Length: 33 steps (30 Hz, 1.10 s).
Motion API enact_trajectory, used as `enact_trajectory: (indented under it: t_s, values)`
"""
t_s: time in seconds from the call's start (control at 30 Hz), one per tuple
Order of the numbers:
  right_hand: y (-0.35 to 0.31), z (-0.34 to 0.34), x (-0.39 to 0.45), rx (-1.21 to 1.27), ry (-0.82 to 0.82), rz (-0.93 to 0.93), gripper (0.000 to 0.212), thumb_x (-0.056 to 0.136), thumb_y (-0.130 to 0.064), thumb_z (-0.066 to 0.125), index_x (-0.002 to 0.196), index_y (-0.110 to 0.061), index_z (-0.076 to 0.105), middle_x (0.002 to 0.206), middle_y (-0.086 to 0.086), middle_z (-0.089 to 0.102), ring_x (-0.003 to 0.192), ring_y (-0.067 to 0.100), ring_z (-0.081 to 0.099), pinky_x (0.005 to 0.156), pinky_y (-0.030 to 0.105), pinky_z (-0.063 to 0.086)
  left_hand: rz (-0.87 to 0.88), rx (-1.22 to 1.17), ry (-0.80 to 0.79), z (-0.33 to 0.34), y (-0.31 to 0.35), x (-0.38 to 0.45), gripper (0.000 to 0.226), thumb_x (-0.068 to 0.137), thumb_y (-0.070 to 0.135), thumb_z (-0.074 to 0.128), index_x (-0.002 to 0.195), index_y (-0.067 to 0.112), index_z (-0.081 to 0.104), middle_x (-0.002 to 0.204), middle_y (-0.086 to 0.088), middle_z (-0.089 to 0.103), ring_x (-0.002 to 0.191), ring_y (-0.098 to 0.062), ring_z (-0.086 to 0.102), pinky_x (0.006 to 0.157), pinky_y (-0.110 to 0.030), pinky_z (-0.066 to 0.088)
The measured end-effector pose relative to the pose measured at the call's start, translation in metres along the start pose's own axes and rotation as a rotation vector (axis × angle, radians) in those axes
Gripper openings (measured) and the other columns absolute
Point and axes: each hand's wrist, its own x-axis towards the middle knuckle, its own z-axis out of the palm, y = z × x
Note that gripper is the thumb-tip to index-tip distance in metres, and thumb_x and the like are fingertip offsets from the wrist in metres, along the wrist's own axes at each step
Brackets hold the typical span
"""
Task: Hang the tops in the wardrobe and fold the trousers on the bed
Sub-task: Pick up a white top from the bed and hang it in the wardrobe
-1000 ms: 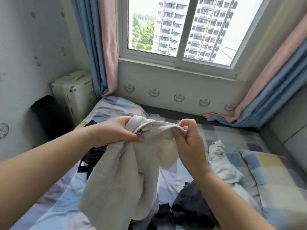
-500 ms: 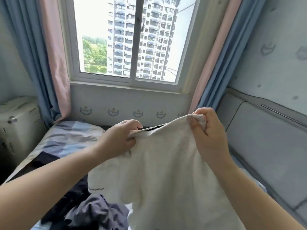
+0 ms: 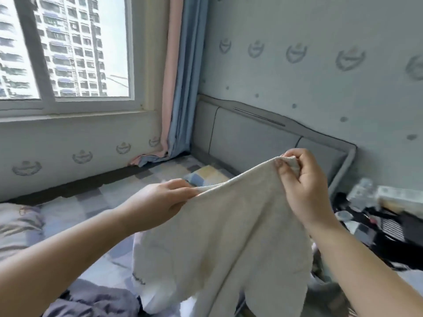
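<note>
Above the bed, left hand and right hand pinch the cream garment's top edge.

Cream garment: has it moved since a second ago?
Yes. The cream garment, pinched by the left hand and right hand, has swung right, from before the window to the grey headboard.

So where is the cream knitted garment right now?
In the head view, the cream knitted garment hangs centre-frame above the checked bed, held up by its top edge between the left hand and the right hand.
</note>
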Motion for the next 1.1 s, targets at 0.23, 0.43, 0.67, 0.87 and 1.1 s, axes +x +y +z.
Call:
enact_trajectory:
  t_s: [0.23, 0.43, 0.67, 0.87, 1.1]
  values:
    - [0.009, -0.128, -0.050, -0.237, 0.216, 0.122, 0.013, 0.092, -0.032, 0.059, 0.084, -0.032, 0.049, 0.066, -0.015, 0.053, 0.061, -0.005, 0.049, 0.057, 0.006, 0.037, 0.003, -0.130, -0.167, 0.052, 0.051, 0.050, 0.027, 0.092, 0.037, 0.058, 0.118, 0.034, 0.062, 0.093, 0.013, 0.063, 0.083, -0.009, 0.059, 0.074, -0.028, 0.048]
    - [0.022, -0.244, -0.097, -0.443, 0.346, 0.230, 0.011, 0.092, -0.020, 0.060, 0.088, -0.023, 0.051, 0.065, -0.013, 0.051, 0.059, -0.006, 0.049, 0.055, 0.006, 0.035, -0.111, -0.621, -0.149, 0.107, 0.142, 0.117, 0.004, 0.084, 0.024, 0.072, 0.082, 0.020, 0.069, 0.065, 0.005, 0.061, 0.057, 0.000, 0.050, 0.056, -0.015, 0.039]
    - [0.018, -0.405, -0.159, -0.627, 0.458, 0.329, 0.018, 0.092, -0.023, 0.058, 0.082, -0.034, 0.049, 0.069, -0.016, 0.056, 0.065, -0.009, 0.052, 0.057, 0.005, 0.037, -0.121, -1.041, -0.040, 0.174, 0.313, 0.208, 0.028, 0.087, 0.034, 0.063, 0.060, 0.028, 0.064, 0.046, 0.016, 0.047, 0.043, 0.003, 0.039, 0.042, -0.011, 0.030]
    - [0.015, -0.524, -0.201, -0.749, 0.551, 0.339, 0.023, 0.092, -0.018, 0.060, 0.081, -0.035, 0.048, 0.077, -0.015, 0.058, 0.073, -0.014, 0.053, 0.064, 0.002, 0.036, -0.136, -1.332, -0.103, 0.215, 0.453, 0.261, 0.017, 0.092, 0.026, 0.061, 0.079, 0.031, 0.071, 0.060, 0.012, 0.060, 0.054, -0.002, 0.050, 0.049, -0.015, 0.040]
    - [0.011, -0.636, -0.257, -0.883, 0.710, 0.367, 0.015, 0.091, -0.012, 0.061, 0.089, -0.025, 0.052, 0.075, -0.016, 0.057, 0.071, -0.013, 0.052, 0.064, 0.002, 0.037, -0.225, -1.739, -0.285, 0.253, 0.586, 0.310, 0.011, 0.085, 0.028, 0.068, 0.086, 0.018, 0.072, 0.065, 0.000, 0.067, 0.055, -0.012, 0.059, 0.046, -0.023, 0.047]
